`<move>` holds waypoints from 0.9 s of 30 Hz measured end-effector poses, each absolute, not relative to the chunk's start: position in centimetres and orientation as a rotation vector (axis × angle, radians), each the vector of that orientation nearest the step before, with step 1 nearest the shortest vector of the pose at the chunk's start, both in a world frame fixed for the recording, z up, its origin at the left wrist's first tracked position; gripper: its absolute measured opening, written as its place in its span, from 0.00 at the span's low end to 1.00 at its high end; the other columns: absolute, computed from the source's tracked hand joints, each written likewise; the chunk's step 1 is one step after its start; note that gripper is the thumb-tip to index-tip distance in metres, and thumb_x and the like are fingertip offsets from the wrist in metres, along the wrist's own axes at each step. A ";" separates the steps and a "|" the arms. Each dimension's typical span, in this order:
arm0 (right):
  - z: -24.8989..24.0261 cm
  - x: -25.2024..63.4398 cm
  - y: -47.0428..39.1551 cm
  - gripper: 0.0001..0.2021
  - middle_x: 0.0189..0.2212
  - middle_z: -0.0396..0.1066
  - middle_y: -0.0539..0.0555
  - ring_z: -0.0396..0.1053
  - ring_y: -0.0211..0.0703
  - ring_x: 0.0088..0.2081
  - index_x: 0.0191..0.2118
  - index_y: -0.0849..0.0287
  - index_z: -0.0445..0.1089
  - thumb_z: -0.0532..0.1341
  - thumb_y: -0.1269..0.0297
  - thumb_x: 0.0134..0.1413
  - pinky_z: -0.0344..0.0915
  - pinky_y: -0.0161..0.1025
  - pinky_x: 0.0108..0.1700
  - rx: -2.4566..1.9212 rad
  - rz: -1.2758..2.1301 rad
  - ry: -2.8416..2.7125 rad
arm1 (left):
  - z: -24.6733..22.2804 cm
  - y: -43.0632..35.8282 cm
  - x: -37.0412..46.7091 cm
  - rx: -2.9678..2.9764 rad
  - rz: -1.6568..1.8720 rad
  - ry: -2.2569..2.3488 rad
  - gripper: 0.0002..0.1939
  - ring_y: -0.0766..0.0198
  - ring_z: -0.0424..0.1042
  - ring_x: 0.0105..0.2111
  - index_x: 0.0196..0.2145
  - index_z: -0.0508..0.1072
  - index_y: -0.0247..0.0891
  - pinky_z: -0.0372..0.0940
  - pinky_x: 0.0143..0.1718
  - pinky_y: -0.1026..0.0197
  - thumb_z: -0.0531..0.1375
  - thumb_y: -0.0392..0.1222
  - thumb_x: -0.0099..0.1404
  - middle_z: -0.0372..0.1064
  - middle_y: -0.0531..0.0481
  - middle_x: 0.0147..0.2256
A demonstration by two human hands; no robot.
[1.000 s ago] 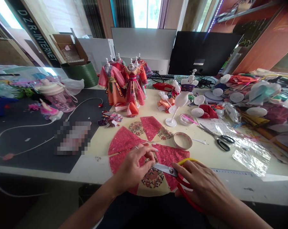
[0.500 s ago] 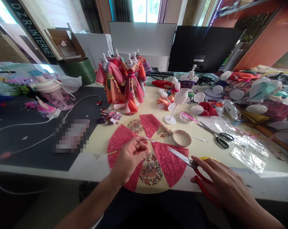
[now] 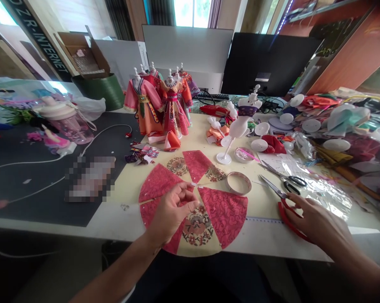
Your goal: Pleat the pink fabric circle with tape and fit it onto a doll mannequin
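On the table lies a round piece of fabric (image 3: 223, 214) made of red and cream floral wedges. Over its centre is my left hand (image 3: 174, 206), fingers curled in and thumb near them; a small whitish strip (image 3: 193, 184) shows at the index fingertip. What the fingers pinch is too small to make out. My right hand (image 3: 316, 221) holds red-handled scissors (image 3: 291, 210) at the right, blades pointing up and left. A roll of tape (image 3: 238, 183) rests at the fabric's upper right edge. Black-handled scissors (image 3: 286, 179) lie just beyond the red pair.
Small dressed mannequins (image 3: 158, 101) stand at the back, near fabric scraps (image 3: 141, 153). A white mannequin stand (image 3: 224, 158) is behind the tape. A ruler (image 3: 265, 220) lies by the front edge. Clear plastic (image 3: 328, 198) and piled cloth (image 3: 350, 134) occupy the right; a phone (image 3: 92, 179) lies left.
My right hand has moved right with the red-handled scissors, away from the round fabric, uncovering part of the ruler. The left hand stays over the fabric's centre.
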State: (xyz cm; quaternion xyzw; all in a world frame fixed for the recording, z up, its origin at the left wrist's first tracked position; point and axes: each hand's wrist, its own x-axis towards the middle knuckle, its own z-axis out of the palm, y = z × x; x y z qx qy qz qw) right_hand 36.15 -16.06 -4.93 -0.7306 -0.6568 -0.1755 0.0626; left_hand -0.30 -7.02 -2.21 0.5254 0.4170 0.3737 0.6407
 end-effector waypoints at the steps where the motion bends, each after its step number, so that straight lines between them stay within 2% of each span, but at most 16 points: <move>1: -4.8 36.5 -15.9 0.18 0.27 0.74 0.61 0.67 0.42 0.17 0.43 0.57 0.73 0.56 0.51 0.54 0.50 0.34 0.13 -2.217 -0.492 -2.023 | -2.2 -7.0 -0.3 1.201 0.847 0.957 0.19 0.67 0.68 0.32 0.47 0.65 0.38 0.63 0.37 0.63 0.62 0.41 0.59 0.68 0.53 0.31; 5: -4.1 37.0 -15.8 0.16 0.31 0.75 0.60 0.73 0.46 0.26 0.42 0.51 0.75 0.55 0.51 0.57 0.56 0.36 0.17 -2.290 -0.331 -2.126 | -2.3 -6.9 -0.2 1.203 0.830 0.972 0.20 0.67 0.68 0.33 0.47 0.65 0.39 0.63 0.38 0.63 0.63 0.42 0.59 0.68 0.54 0.31; 8: -3.5 34.9 -16.1 0.14 0.35 0.74 0.60 0.73 0.52 0.34 0.41 0.53 0.74 0.55 0.54 0.57 0.61 0.41 0.23 -2.267 -0.508 -2.015 | -2.4 -6.9 -0.2 1.217 0.826 0.984 0.19 0.68 0.68 0.32 0.48 0.65 0.39 0.63 0.38 0.64 0.62 0.42 0.59 0.68 0.54 0.30; 10: -3.0 31.9 -16.1 0.13 0.39 0.74 0.59 0.72 0.53 0.39 0.42 0.54 0.73 0.54 0.57 0.58 0.64 0.42 0.25 -2.164 -0.491 -1.908 | -2.4 -6.9 -0.1 1.240 0.819 0.989 0.19 0.67 0.69 0.32 0.47 0.65 0.39 0.63 0.38 0.63 0.62 0.42 0.59 0.69 0.54 0.30; 13: -2.3 26.1 -15.5 0.09 0.37 0.73 0.55 0.72 0.44 0.36 0.40 0.54 0.72 0.56 0.61 0.57 0.69 0.39 0.32 -1.773 -0.020 -1.859 | -2.1 -6.9 0.3 1.303 0.790 1.000 0.19 0.66 0.69 0.31 0.47 0.65 0.38 0.63 0.38 0.62 0.62 0.41 0.58 0.69 0.54 0.29; 16: -2.0 21.0 -14.3 0.09 0.35 0.72 0.55 0.71 0.41 0.35 0.41 0.56 0.71 0.55 0.66 0.58 0.70 0.38 0.36 -1.483 0.320 -1.838 | -1.9 -6.9 0.7 1.410 0.740 1.001 0.20 0.65 0.70 0.33 0.48 0.65 0.38 0.62 0.41 0.61 0.62 0.41 0.58 0.70 0.54 0.29; 20: -2.0 17.6 -13.0 0.07 0.31 0.69 0.54 0.69 0.39 0.32 0.39 0.57 0.69 0.55 0.69 0.57 0.68 0.37 0.34 -1.365 0.481 -1.815 | -2.0 -7.1 1.0 1.513 0.710 0.990 0.23 0.62 0.71 0.37 0.51 0.64 0.40 0.62 0.45 0.59 0.62 0.41 0.59 0.72 0.53 0.30; 23: -2.1 17.1 -12.8 0.05 0.28 0.67 0.52 0.68 0.38 0.30 0.34 0.58 0.68 0.55 0.70 0.56 0.67 0.36 0.32 -1.349 0.548 -1.798 | -2.3 -7.3 0.9 1.538 0.709 0.962 0.23 0.62 0.72 0.37 0.52 0.64 0.41 0.64 0.44 0.59 0.62 0.40 0.59 0.72 0.53 0.32; 27: -2.3 17.3 -13.0 0.04 0.27 0.67 0.51 0.67 0.38 0.29 0.33 0.58 0.68 0.56 0.70 0.56 0.65 0.36 0.31 -1.369 0.570 -1.783 | -2.7 -7.3 1.0 1.537 0.700 0.933 0.21 0.63 0.72 0.36 0.51 0.65 0.41 0.65 0.43 0.60 0.61 0.39 0.59 0.72 0.52 0.32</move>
